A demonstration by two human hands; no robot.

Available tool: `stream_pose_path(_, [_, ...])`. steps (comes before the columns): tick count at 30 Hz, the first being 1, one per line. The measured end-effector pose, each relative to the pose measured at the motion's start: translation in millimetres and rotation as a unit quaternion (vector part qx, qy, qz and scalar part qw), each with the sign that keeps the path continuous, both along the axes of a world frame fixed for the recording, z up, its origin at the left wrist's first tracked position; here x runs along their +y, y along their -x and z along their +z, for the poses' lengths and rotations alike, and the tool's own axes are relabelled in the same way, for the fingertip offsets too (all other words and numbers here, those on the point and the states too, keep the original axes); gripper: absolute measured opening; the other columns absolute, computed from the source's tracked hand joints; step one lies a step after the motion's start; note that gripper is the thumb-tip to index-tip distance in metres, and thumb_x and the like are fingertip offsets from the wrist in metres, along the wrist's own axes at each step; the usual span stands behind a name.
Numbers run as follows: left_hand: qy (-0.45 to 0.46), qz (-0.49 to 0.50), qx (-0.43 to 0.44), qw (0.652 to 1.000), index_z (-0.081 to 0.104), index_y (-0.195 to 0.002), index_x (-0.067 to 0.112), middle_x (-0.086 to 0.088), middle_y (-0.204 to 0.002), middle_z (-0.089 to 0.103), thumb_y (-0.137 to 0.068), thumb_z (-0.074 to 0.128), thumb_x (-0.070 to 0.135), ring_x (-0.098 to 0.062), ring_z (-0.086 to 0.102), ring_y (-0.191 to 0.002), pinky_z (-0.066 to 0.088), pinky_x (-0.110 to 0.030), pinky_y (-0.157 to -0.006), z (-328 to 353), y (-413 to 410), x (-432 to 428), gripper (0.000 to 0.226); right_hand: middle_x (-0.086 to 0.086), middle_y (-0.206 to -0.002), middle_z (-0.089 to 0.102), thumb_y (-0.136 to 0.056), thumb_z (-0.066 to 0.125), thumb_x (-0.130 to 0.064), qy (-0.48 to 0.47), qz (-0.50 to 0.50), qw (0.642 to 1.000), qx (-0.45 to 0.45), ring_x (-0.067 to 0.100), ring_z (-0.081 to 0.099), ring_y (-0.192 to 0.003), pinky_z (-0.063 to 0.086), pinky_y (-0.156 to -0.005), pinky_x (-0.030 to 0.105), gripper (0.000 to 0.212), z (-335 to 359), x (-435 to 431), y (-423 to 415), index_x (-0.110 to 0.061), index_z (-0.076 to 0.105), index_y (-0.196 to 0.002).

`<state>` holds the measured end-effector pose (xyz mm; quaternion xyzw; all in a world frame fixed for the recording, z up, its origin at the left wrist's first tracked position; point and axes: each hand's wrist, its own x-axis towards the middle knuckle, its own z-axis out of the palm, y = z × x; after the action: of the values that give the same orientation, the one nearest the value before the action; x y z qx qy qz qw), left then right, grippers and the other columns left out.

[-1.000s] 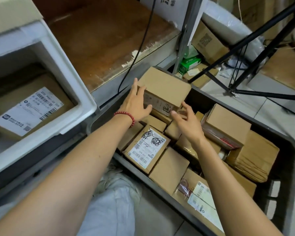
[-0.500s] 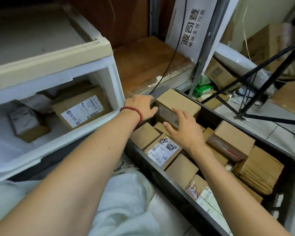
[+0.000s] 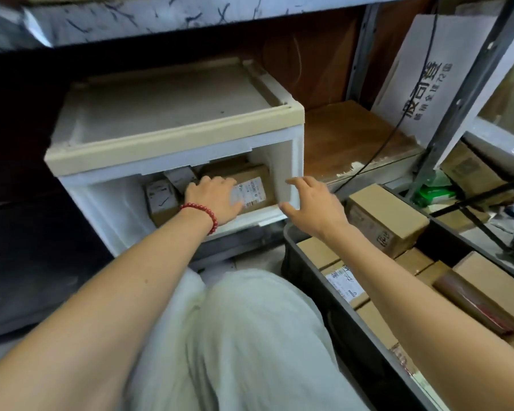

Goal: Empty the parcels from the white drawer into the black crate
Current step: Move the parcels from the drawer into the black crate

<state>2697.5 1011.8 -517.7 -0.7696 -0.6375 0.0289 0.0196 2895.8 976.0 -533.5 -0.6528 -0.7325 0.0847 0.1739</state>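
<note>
Left hand (image 3: 212, 197) rests on labelled parcel (image 3: 250, 185) inside white drawer (image 3: 172, 161).

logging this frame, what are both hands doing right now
Left hand: open, resting on the labelled parcel in the white drawer.
Right hand: open, empty, by the drawer's corner.

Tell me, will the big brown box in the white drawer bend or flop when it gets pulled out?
Probably not: the big brown box has flat cardboard sides and crisp edges, so it should stay stiff. It looks bulky for the left hand alone, so the right hand may help. Its squat shape probably won't roll.
</note>
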Motion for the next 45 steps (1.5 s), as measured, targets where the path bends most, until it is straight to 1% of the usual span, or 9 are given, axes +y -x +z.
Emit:
stream_pose_path(8, [0.033,0.082,-0.053,0.995,0.019,-0.151,0.020,-0.015,-0.149,0.034,-0.089,0.054,0.050,-0.036,0.034,-0.135,0.037,-0.049,-0.105,-14.8,24.7,28.5,0.077,0.008,-0.151,0.030,-0.091,0.062,-0.039,0.064,0.048,0.997,0.018,0.027,0.036,-0.136,0.041,-0.106,0.045,0.073,-11.5,46.7,35.6,-0.021,0.023,-0.151])
stream_pose_path(17, [0.069,0.132,-0.116,0.982,-0.007,-0.152,0.022,-0.017,-0.149,0.032,-0.087,0.055,0.054,-0.037,0.038,-0.131,0.041,-0.046,-0.101,-83.4,50.9,76.4,0.095,0.021,-0.144,0.035,-0.088,0.067,-0.037,0.164,-0.004,0.986,0.022,0.037,0.038,-0.133,0.032,-0.114,0.047,0.088,-60.0,127.4,46.5,-0.011,0.012,-0.151])
stream_pose_path(21, [0.115,0.156,-0.113,0.975,0.000,-0.152,0.017,-0.016,-0.147,0.037,-0.085,0.055,0.060,-0.035,0.043,-0.129,0.044,-0.044,-0.098,-106.9,63.0,89.3,0.097,0.022,-0.141,0.042,-0.088,0.068,-0.031,0.159,-0.035,0.982,0.093,0.039,0.045,-0.129,0.036,-0.110,0.044,0.085,-74.6,146.3,50.6,-0.007,0.013,-0.149])
stream_pose_path(24, [0.170,0.148,-0.233,0.946,0.010,-0.150,0.014,-0.011,-0.140,0.046,-0.084,0.061,0.053,-0.030,0.050,-0.122,0.046,-0.038,-0.097,-117.4,58.1,97.8,0.093,0.018,-0.138,0.049,-0.085,0.072,-0.031,0.175,-0.071,0.970,0.152,0.035,0.048,-0.128,0.039,-0.107,0.036,0.084,-82.3,155.1,55.5,-0.002,0.021,-0.145])
stream_pose_path(29, [0.149,0.152,-0.396,0.893,0.024,-0.145,0.011,-0.001,-0.131,0.054,-0.081,0.067,0.048,-0.022,0.054,-0.119,0.045,-0.033,-0.099,-127.9,48.7,98.7,0.086,0.014,-0.129,0.055,-0.058,0.081,-0.056,0.168,-0.103,0.955,0.221,0.031,0.056,-0.119,0.047,-0.102,0.044,0.097,-97.6,163.7,60.1,-0.006,0.044,-0.132])
stream_pose_path(31, [0.130,0.165,-0.425,0.880,0.026,-0.143,0.011,-0.003,-0.133,0.054,-0.085,0.068,0.038,-0.023,0.053,-0.121,0.044,-0.033,-0.099,-123.6,49.0,96.1,0.077,0.015,-0.135,0.048,-0.069,0.081,-0.046,0.160,-0.118,0.953,0.228,0.032,0.050,-0.124,0.041,-0.107,0.044,0.087,-87.6,153.9,64.7,-0.005,0.041,-0.134])
stream_pose_path(34, [0.116,0.172,-0.451,0.868,0.026,-0.144,0.014,-0.003,-0.138,0.051,-0.087,0.067,0.033,-0.023,0.050,-0.125,0.040,-0.032,-0.100,-107.5,50.4,89.1,0.073,0.019,-0.143,0.034,-0.080,0.075,-0.042,0.141,-0.128,0.958,0.214,0.036,0.036,-0.133,0.028,-0.114,0.043,0.084,-78.4,142.6,61.7,-0.001,0.033,-0.140])
stream_pose_path(38, [0.104,0.160,-0.464,0.865,0.030,-0.144,0.017,-0.002,-0.139,0.051,-0.087,0.068,0.031,-0.023,0.050,-0.126,0.039,-0.033,-0.102,-80.7,49.0,66.1,0.070,0.017,-0.145,0.032,-0.080,0.074,-0.044,0.122,-0.130,0.955,0.236,0.035,0.032,-0.135,0.028,-0.115,0.046,0.086,-64.7,115.3,61.1,-0.003,0.031,-0.142])
stream_pose_path(45, [0.121,0.140,-0.445,0.876,0.039,-0.138,0.018,0.000,-0.135,0.055,-0.087,0.066,0.037,-0.022,0.054,-0.119,0.046,-0.039,-0.100,-35.4,36.2,7.8,0.061,0.005,-0.134,0.053,-0.041,0.073,-0.065,0.121,-0.111,0.923,0.348,0.028,0.052,-0.123,0.045,-0.104,0.049,0.111,-57.4,63.8,28.4,-0.017,0.043,-0.136])
